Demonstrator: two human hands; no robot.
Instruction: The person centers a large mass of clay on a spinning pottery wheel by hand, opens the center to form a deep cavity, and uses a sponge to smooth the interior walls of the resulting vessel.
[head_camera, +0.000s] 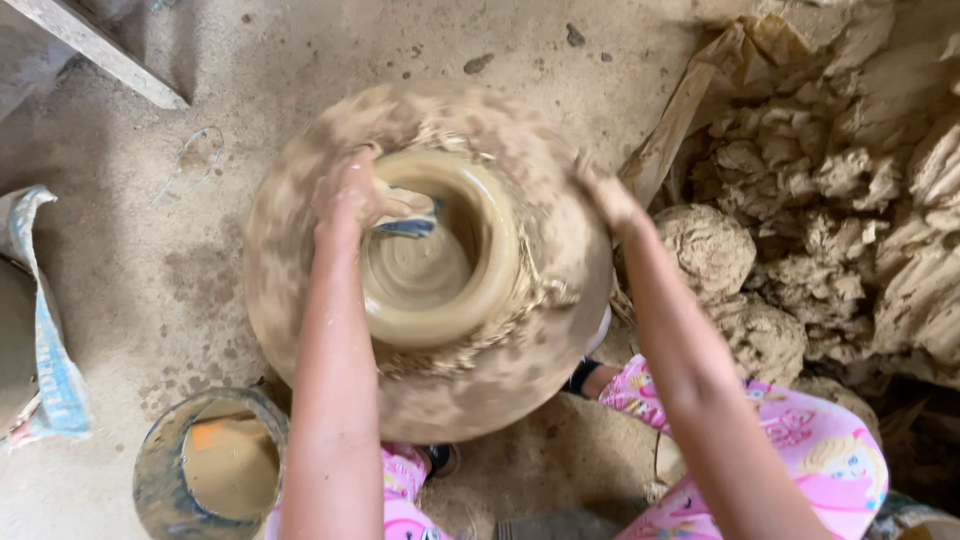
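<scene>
A wet clay pot with a thick rim spins at the centre of a round, mud-smeared potter's wheel. My left hand grips a small blue-and-white cloth and presses it on the pot's left rim. My right hand rests on the wheel's right edge, fingers spread, holding nothing. Both forearms are smeared with clay.
A heap of raw clay lumps fills the right side, with a wooden plank leaning in it. A bucket of muddy water stands at lower left. A sack lies at the left edge. My knees in pink patterned trousers sit below.
</scene>
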